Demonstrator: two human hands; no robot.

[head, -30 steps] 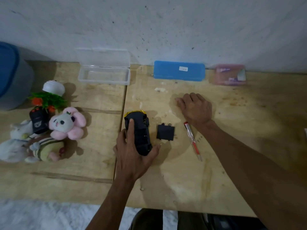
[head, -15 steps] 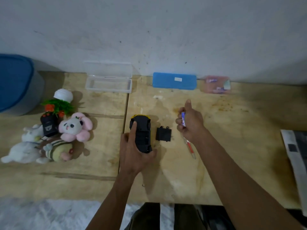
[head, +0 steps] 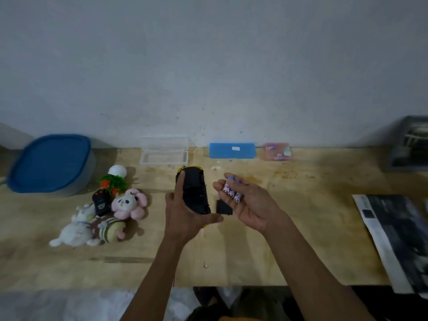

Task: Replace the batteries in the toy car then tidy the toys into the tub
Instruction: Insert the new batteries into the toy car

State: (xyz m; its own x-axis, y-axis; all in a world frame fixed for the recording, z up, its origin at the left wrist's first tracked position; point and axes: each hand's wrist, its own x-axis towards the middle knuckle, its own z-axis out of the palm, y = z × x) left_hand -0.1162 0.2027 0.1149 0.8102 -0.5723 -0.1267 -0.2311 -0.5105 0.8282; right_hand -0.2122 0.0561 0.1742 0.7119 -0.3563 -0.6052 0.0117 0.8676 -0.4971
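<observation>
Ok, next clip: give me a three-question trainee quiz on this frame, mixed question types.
1. True or false: the toy car lies flat on the table, untouched.
2. What lies in the right hand?
A. a screwdriver
B. three batteries
C. the battery cover
3. Fill in: the tub at the far left has its blue lid ____.

Key:
1. False: the left hand holds it, black underside up.
2. B, resting in the open palm.
3. On; the plush toys are outside it, on the table.
</observation>
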